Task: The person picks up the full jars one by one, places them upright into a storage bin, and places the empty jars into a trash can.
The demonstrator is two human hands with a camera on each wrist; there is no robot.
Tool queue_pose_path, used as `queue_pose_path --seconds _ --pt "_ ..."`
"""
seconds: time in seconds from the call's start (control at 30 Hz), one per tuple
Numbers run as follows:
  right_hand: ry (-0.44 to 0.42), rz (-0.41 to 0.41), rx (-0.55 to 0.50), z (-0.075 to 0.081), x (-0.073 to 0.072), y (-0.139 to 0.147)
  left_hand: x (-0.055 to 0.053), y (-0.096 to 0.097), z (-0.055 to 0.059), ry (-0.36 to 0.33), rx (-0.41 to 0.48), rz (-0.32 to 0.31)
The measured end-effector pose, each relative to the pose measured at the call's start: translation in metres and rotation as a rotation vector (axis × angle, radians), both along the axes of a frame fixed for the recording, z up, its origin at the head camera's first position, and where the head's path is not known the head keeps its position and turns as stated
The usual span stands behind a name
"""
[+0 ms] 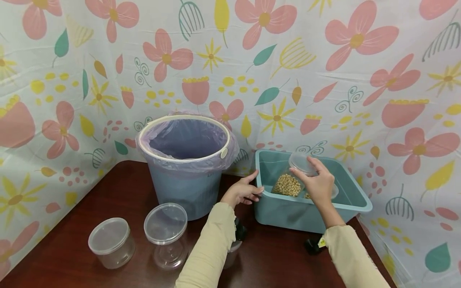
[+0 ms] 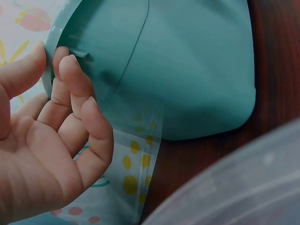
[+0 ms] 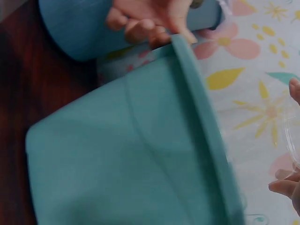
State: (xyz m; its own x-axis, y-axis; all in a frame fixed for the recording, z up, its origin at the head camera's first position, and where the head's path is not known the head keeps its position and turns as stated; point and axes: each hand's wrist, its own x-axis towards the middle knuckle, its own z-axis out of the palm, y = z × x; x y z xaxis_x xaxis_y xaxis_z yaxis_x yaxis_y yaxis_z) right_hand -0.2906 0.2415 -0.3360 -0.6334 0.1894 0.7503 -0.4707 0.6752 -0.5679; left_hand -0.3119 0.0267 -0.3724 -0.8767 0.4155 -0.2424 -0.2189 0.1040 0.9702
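A teal plastic basin [image 1: 288,214] stands at the right of the table. At its left corner, my left hand [image 1: 245,191] holds the rim between thumb and bent fingers; the left wrist view shows this hand [image 2: 56,136] close up. Above the basin my right hand [image 1: 318,184] grips a clear plastic jar [image 1: 301,163] near its lid. Pale round beans [image 1: 288,185] show low in this jar, which looks tilted. Another clear lid [image 1: 335,191] and more beans show behind the right hand, partly hidden. In the right wrist view the held jar [image 3: 294,133] appears only at the edge.
A blue bucket [image 1: 183,192] with a purple liner bag stands left of the basin. Two clear lidded jars, a short one [image 1: 112,244] and a taller one [image 1: 166,236], stand at the front left. Another container [image 1: 232,256] is partly behind the left sleeve. A patterned cloth [image 1: 230,60] hangs behind.
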Motion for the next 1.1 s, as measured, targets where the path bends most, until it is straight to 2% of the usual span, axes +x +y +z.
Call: queue_pose_path --seconds 0.33,0.57,0.8,0.93,1.1 --pt "0.022 0.015 0.077 -0.024 -0.006 0.000 0.000 0.001 0.000 0.011 -0.009 -0.001" --pt "0.076 0.058 0.122 -0.034 -0.009 0.001 -0.001 0.001 -0.001 -0.001 -0.001 0.000" --pt "0.077 0.082 0.176 -0.042 -0.012 -0.001 -0.001 0.001 -0.001 0.001 -0.004 0.013" --pt "0.057 0.086 0.205 -0.046 -0.013 0.001 0.000 0.002 -0.001 0.003 -0.006 0.008" --pt "-0.094 0.081 0.271 -0.043 -0.008 0.001 0.000 0.003 -0.001 0.004 -0.006 0.006"
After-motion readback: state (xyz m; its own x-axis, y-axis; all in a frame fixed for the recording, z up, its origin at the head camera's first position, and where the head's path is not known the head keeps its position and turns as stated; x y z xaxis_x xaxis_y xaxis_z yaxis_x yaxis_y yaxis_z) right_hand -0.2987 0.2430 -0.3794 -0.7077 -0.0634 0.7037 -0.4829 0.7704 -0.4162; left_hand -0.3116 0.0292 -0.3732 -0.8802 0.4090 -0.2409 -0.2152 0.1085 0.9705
